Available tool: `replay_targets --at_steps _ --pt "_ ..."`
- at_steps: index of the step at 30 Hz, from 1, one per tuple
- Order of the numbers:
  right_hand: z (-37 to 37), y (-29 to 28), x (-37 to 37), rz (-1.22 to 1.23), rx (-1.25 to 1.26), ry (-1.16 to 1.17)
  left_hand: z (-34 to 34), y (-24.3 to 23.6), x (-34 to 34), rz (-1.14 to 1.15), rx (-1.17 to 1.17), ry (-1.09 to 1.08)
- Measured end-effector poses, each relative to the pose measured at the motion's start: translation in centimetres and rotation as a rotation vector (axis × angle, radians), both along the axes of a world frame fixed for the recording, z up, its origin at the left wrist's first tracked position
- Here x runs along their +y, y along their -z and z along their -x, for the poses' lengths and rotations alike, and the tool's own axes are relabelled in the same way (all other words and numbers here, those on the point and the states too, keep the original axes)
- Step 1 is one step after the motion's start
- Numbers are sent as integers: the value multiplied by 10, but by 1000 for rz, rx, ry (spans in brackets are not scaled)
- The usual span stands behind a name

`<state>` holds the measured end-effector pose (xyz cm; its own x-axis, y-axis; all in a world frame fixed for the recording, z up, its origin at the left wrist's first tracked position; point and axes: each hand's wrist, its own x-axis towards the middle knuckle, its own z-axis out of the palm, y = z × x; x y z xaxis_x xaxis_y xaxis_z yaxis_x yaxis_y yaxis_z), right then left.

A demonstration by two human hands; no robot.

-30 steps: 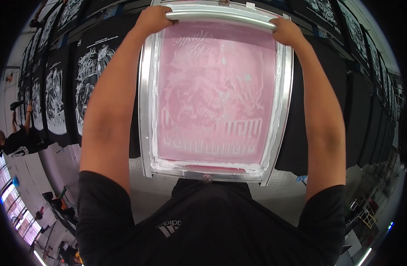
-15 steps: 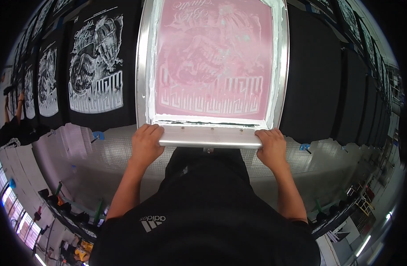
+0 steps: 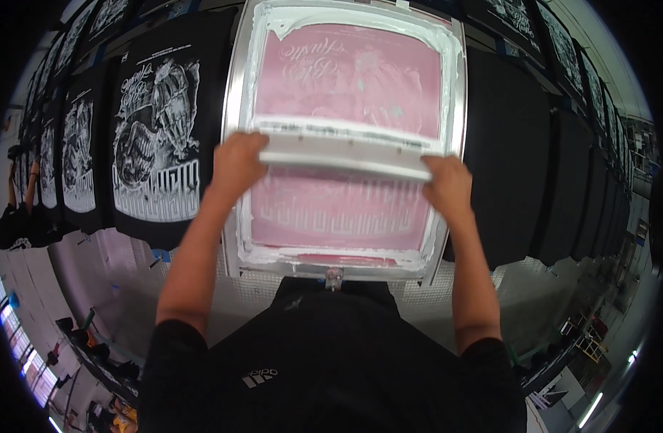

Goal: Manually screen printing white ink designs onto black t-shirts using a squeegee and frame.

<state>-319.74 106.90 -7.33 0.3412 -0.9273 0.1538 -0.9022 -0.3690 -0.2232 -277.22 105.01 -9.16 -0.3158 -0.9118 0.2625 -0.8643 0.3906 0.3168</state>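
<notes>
A metal-handled squeegee (image 3: 346,153) lies crosswise over a screen-printing frame (image 3: 234,94), with a band of white ink along its far side. My left hand (image 3: 238,169) is wrapped round its left end, and my right hand (image 3: 449,186) grips the right end. Both hands are a little blurred. The frame's pink mesh (image 3: 331,202) carries a pale design of lettering and figures, visible on both sides of the squeegee. Thick white ink borders the mesh. Whatever lies beneath the screen is hidden.
A black shirt (image 3: 158,130) with a white print lies left of the frame, and more printed ones line up beyond it. To the right hangs a plain black shirt (image 3: 501,159). Another person (image 3: 21,209) stands at the far left. A metal clamp (image 3: 334,276) sits at the frame's near edge.
Both hands have pushed the squeegee away from me, from the screen's near end to about its middle. The frame's near edge and the lower mesh now show behind it.
</notes>
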Motion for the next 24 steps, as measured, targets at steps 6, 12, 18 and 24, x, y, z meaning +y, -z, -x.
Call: replay_targets --at_steps 6,12,18,24 --pt "-6 -26 -184 -126 204 120 21 -33 -189 -136 -229 -122" --pt "10 -40 -300 -284 265 46 28 -69 -269 -160 -239 -60" --pt "22 -85 -345 -263 -42 -60 23 -104 -233 317 -90 -153" --pt "17 -67 -377 -316 25 -94 36 -62 34 -1032 240 246"
